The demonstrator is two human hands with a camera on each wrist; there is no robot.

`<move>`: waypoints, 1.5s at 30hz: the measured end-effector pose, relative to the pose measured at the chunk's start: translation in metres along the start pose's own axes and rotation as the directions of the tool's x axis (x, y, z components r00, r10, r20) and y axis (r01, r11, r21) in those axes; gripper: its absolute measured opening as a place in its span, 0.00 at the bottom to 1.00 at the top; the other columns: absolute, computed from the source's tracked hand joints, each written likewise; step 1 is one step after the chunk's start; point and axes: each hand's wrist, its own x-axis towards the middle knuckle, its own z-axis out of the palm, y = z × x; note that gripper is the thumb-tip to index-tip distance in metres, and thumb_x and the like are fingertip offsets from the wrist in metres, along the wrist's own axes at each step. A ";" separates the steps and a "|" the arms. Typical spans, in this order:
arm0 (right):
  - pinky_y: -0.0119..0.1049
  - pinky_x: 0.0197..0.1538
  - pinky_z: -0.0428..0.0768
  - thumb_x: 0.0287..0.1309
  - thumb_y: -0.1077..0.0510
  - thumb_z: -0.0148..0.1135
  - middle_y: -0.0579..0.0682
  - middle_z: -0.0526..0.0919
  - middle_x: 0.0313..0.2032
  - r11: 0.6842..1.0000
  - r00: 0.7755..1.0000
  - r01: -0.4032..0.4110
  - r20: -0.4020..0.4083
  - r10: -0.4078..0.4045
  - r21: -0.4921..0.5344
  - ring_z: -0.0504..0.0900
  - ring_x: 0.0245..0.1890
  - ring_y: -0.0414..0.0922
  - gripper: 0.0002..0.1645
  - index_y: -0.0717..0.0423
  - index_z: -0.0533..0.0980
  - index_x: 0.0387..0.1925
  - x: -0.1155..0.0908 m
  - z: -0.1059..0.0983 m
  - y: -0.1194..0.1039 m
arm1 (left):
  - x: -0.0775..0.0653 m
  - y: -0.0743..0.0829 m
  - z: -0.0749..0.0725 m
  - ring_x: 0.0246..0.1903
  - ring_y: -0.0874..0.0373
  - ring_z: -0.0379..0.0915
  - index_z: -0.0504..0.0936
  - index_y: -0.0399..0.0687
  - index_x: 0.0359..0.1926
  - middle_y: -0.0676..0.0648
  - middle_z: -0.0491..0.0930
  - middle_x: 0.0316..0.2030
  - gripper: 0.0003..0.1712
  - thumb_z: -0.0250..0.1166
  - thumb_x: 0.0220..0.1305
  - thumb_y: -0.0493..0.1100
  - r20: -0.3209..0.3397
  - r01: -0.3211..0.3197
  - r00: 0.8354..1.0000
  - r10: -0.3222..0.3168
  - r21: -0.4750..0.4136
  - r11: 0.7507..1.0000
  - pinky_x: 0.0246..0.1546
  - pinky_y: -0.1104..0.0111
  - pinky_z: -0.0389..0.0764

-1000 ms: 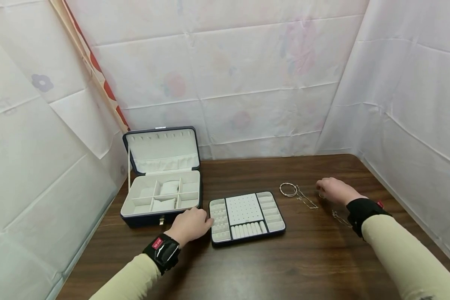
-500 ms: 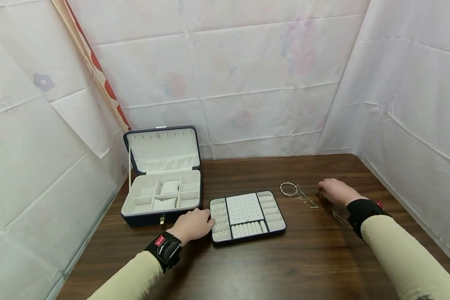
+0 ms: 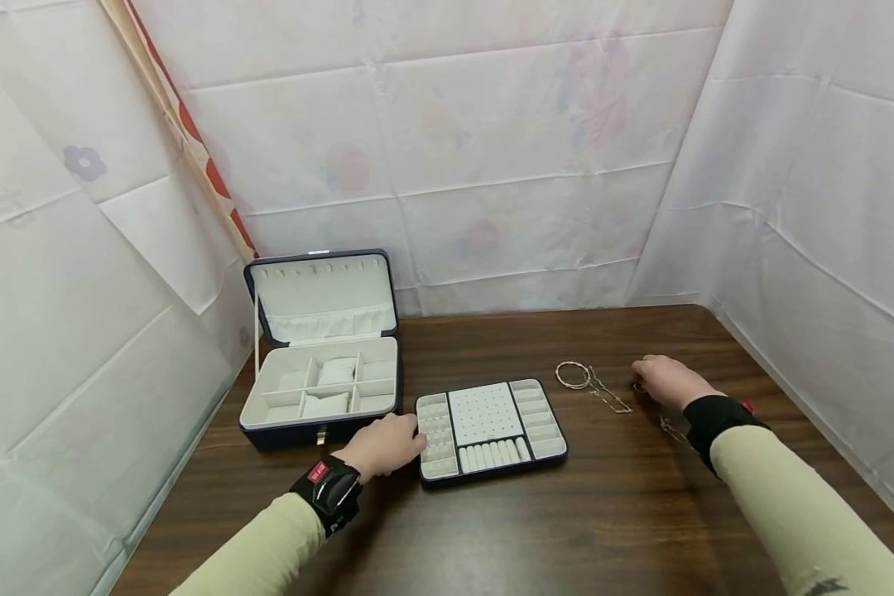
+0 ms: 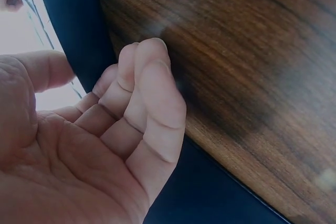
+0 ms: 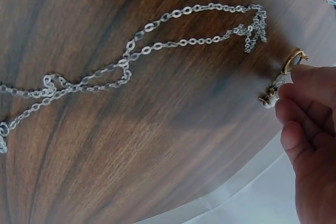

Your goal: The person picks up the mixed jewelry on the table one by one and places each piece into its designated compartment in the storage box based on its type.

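My left hand (image 3: 384, 445) rests at the left edge of a navy-rimmed jewelry tray (image 3: 483, 426). In the left wrist view its thumb (image 4: 52, 69) touches the tray's rim, and the other fingers bend loosely beside the tray wall (image 4: 71, 19). At the right of the table, my right hand (image 3: 670, 381) pinches a gold earring (image 5: 294, 61) with a pale dangling part (image 5: 271, 95), between thumb and forefinger, low over the wood. A silver chain (image 5: 181, 14) lies nearby on the table, partly behind the right wrist in the head view.
An open navy jewelry box (image 3: 320, 439), its lid (image 3: 324, 294) raised, stands left of the tray, with white cushions (image 3: 337, 371) inside. Between tray and right hand lie a round bangle (image 3: 572, 377) and another chain (image 3: 611, 397). White cloth (image 3: 484, 165) hangs around the wooden table (image 3: 507, 538).
My right hand has shifted very slightly, its wrist edging left over the silver chain. The left hand stays at the tray's edge.
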 end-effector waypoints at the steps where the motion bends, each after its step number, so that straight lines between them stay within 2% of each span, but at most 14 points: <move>1: 0.46 0.36 0.81 0.57 0.74 0.65 0.52 0.78 0.30 1.000 1.000 -0.004 0.001 0.004 0.001 0.81 0.32 0.50 0.07 0.60 0.79 0.32 0.000 0.000 0.000 | 0.001 -0.001 0.000 0.13 0.57 0.72 0.77 0.47 0.34 0.50 0.75 0.19 0.12 0.57 0.72 0.48 0.003 0.000 1.000 0.000 -0.007 1.000 0.15 0.64 0.71; 11: 0.49 0.36 0.80 0.54 0.76 0.60 0.49 0.76 0.26 1.000 0.998 -0.003 -0.068 0.004 0.015 0.79 0.29 0.48 0.13 0.57 0.73 0.26 -0.001 0.009 0.001 | 0.003 -0.001 0.000 0.13 0.57 0.72 0.76 0.48 0.33 0.50 0.74 0.18 0.12 0.57 0.71 0.48 0.009 0.000 1.000 0.000 0.000 1.000 0.15 0.65 0.70; 18: 0.50 0.34 0.79 0.60 0.75 0.56 0.50 0.74 0.24 1.000 0.998 -0.021 -0.057 0.021 0.000 0.78 0.27 0.51 0.13 0.57 0.70 0.25 0.000 0.010 -0.001 | 0.003 0.001 -0.001 0.13 0.57 0.71 0.76 0.48 0.32 0.50 0.74 0.17 0.12 0.57 0.72 0.49 0.017 0.002 1.000 -0.003 0.013 1.000 0.15 0.65 0.70; 25: 0.54 0.36 0.79 0.59 0.67 0.60 0.51 0.76 0.24 0.997 0.997 -0.075 -0.021 0.075 0.025 0.79 0.27 0.51 0.07 0.59 0.73 0.27 0.001 0.005 -0.005 | 0.003 0.001 -0.002 0.14 0.57 0.71 0.77 0.48 0.32 0.50 0.74 0.18 0.13 0.57 0.72 0.49 0.025 0.003 1.000 -0.003 0.018 1.000 0.16 0.65 0.70; 28: 0.53 0.36 0.78 0.60 0.64 0.64 0.50 0.75 0.23 0.998 0.998 -0.062 -0.025 0.062 0.020 0.78 0.26 0.50 0.09 0.60 0.72 0.27 0.001 0.004 -0.005 | 0.003 0.000 -0.002 0.14 0.56 0.71 0.76 0.48 0.32 0.50 0.73 0.18 0.13 0.57 0.72 0.48 0.022 -0.003 1.000 0.002 0.019 1.000 0.15 0.65 0.69; 35: 0.50 0.34 0.79 0.59 0.66 0.68 0.49 0.75 0.23 1.000 0.998 -0.021 -0.056 0.022 0.009 0.78 0.26 0.49 0.11 0.59 0.72 0.26 0.000 0.004 -0.008 | 0.002 -0.001 -0.002 0.14 0.57 0.71 0.76 0.47 0.32 0.50 0.73 0.18 0.12 0.57 0.71 0.49 0.017 -0.004 1.000 0.003 0.021 1.000 0.15 0.65 0.69; 40: 0.51 0.31 0.79 0.56 0.66 0.67 0.49 0.75 0.23 0.997 0.996 0.016 -0.084 -0.023 -0.080 0.79 0.24 0.50 0.11 0.57 0.73 0.24 0.000 0.004 -0.012 | 0.003 -0.002 -0.002 0.14 0.57 0.71 0.76 0.47 0.32 0.50 0.73 0.18 0.12 0.57 0.70 0.48 0.012 -0.009 1.000 0.008 0.028 1.000 0.15 0.65 0.69; 45: 0.52 0.32 0.79 0.55 0.69 0.62 0.50 0.77 0.21 0.973 0.991 0.062 -0.102 -0.087 -0.224 0.80 0.24 0.52 0.13 0.54 0.71 0.21 0.002 0.009 -0.014 | 0.002 -0.001 -0.001 0.13 0.57 0.70 0.76 0.48 0.29 0.50 0.73 0.17 0.13 0.57 0.70 0.48 0.007 -0.018 1.000 0.018 0.029 0.999 0.15 0.65 0.68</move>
